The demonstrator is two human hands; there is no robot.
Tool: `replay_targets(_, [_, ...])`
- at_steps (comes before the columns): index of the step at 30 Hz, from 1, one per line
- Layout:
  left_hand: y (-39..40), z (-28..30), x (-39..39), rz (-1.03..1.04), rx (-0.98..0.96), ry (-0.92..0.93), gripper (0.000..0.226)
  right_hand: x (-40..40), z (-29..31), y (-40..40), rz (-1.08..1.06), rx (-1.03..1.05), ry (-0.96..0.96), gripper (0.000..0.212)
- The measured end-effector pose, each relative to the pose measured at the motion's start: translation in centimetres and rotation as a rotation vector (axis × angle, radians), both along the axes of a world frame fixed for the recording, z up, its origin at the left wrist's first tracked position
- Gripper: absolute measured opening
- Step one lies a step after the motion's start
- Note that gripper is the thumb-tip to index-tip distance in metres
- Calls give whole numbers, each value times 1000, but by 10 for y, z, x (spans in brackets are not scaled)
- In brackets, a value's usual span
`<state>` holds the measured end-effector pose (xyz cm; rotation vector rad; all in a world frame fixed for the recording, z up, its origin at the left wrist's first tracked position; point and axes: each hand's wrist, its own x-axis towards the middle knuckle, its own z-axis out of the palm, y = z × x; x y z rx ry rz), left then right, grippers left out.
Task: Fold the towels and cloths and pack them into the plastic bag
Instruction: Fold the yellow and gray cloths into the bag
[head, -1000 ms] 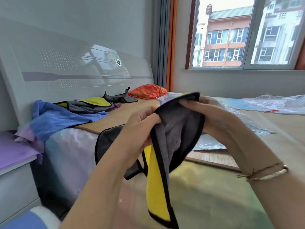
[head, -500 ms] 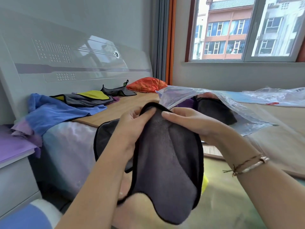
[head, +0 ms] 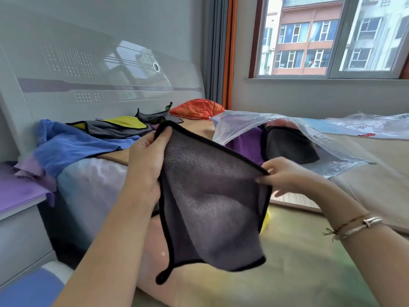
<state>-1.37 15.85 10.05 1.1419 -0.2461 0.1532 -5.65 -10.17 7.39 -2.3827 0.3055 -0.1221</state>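
The person holds a grey microfibre cloth (head: pixel 212 196) with black piping up in the air over the bed (head: pixel 309 273), stretched between two top corners. The left hand (head: pixel 146 165) pinches the upper-left corner, thumb on the front; the right hand (head: pixel 285 176) pinches the right corner, its other fingers loose. A sliver of the cloth's yellow side shows at its right edge. To fold well, the person would likely bring the two held corners together, match the piped edges and keep the hanging loop tucked inside.

Counted: one clear plastic bag (head: pixel 254 125) lies open just behind, with a purple cloth (head: pixel 245 140) and a dark grey cloth (head: pixel 290 147) inside. By the headboard wait a blue towel (head: pixel 73 145), a grey-and-yellow cloth (head: pixel 119 125), another dark cloth (head: pixel 155 117) and an orange cloth (head: pixel 197 108); a second plastic bag (head: pixel 376 125) lies far right
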Motion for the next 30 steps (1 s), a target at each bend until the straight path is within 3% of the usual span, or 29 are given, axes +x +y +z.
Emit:
replay_targets(3, [-2, -6, 6, 33, 66, 5, 11, -5, 6, -1, -162, 256, -361, 17])
replay_targets(6, [-12, -12, 6, -38, 200, 14, 10, -19, 12, 13, 0, 374, -413, 17])
replay_targets(10, [-33, -14, -9, -368, 179, 19, 17, -22, 11, 26, 156, 80, -478, 9])
replay_targets(12, [-46, -16, -16, -501, 176, 46, 26, -21, 10, 32, 159, 40, -507, 8])
replay_targets(15, [-67, -25, -20, -513, 258, 45, 24, -20, 11, 38, 121, 19, -581, 13])
replay_targets(18, [-76, -31, -18, -395, 331, 8, 23, -20, 12, 38, 131, 43, -573, 19])
replay_targets(20, [-75, -32, -14, -310, 322, 14, 24, -25, 14, 33, 202, 198, -433, 13])
replay_targets(22, [-71, -27, -13, -279, 208, 86, 27, -31, 15, 25, 305, 338, -237, 12])
replay_targets(24, [-64, -19, -14, -329, 61, 178, 36, -37, 15, 18, 372, 308, -154, 18])
replay_targets(27, [-55, -13, -25, -533, -47, 212, 56, -36, 14, 12, 232, 321, -259, 21])
replay_targets(30, [-51, -9, -26, -553, -4, 179, 60, -30, 16, 12, 137, 632, -445, 9])
